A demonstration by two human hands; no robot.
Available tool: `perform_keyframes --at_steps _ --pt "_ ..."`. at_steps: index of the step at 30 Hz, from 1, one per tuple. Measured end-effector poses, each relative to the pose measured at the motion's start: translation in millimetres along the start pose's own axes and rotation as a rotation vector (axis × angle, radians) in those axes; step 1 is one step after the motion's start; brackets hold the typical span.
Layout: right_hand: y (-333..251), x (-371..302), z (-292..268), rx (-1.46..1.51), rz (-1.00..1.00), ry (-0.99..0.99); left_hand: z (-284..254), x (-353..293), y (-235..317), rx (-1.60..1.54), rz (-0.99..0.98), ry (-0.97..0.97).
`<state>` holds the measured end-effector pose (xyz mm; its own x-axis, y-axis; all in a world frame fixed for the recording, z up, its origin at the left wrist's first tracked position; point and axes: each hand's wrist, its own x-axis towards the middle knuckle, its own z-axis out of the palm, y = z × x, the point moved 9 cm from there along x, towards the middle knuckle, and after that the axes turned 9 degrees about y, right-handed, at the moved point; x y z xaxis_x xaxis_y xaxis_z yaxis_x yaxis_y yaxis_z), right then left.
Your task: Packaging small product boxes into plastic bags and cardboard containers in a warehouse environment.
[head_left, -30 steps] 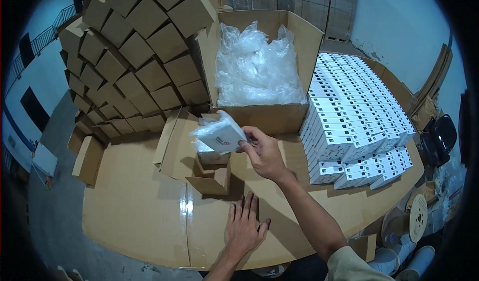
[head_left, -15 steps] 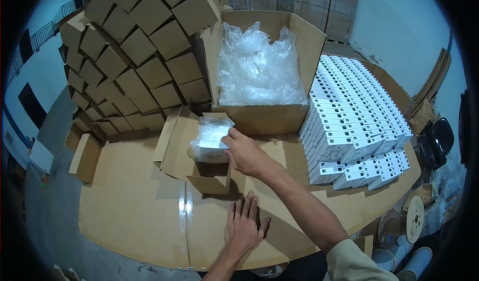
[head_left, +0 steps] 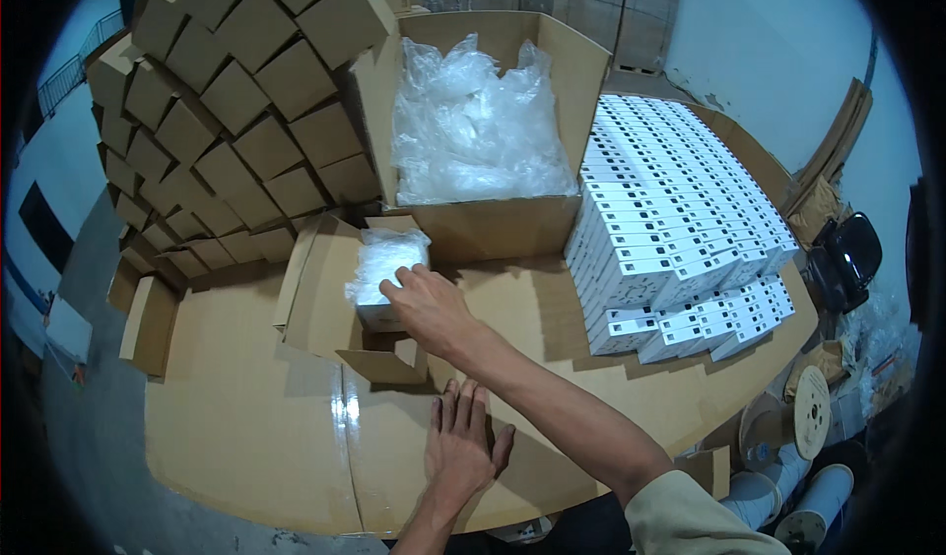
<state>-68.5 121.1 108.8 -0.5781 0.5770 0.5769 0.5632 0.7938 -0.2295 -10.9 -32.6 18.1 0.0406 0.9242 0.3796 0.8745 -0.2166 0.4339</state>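
A small open brown carton (head_left: 317,284) stands on the table with its flaps spread. Inside it sits a white box (head_left: 379,317), with clear plastic air-cushion wrap (head_left: 387,260) over its top and back. My right hand (head_left: 434,309) reaches in from the right, its fingers bent and closed at the box's front right corner, against the wrap. Its fingertips partly cover that corner, so their exact hold is hard to see. Just in front of the carton, my left hand (head_left: 463,447) lies flat on the table, fingers stretched out and holding nothing.
Behind the small carton, a large open carton (head_left: 503,230) holds a heap of clear plastic cushions (head_left: 483,127). Many white boxes (head_left: 680,200) stand in tight rows at right. Brown cartons (head_left: 266,146) are piled high at left. Cardboard (head_left: 246,407) covers the table. Spools (head_left: 811,412) sit at lower right.
My right hand has shifted from the white box's right side onto its front right corner and top. The whole view has slid a little, moving everything leftward. My left hand stays flat.
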Motion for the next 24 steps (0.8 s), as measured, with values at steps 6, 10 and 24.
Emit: perform_keyframes --at_steps 6,10,24 --pt "-1 -5 2 -0.066 -0.006 0.055 2 6 7 0.024 0.027 -0.017" --pt "0 -12 -5 -0.011 0.099 -0.04 15 10 -1 0.118 0.064 -0.027" --pt "41 -167 -123 0.264 0.287 0.21 57 96 -13 0.158 0.106 -0.086"
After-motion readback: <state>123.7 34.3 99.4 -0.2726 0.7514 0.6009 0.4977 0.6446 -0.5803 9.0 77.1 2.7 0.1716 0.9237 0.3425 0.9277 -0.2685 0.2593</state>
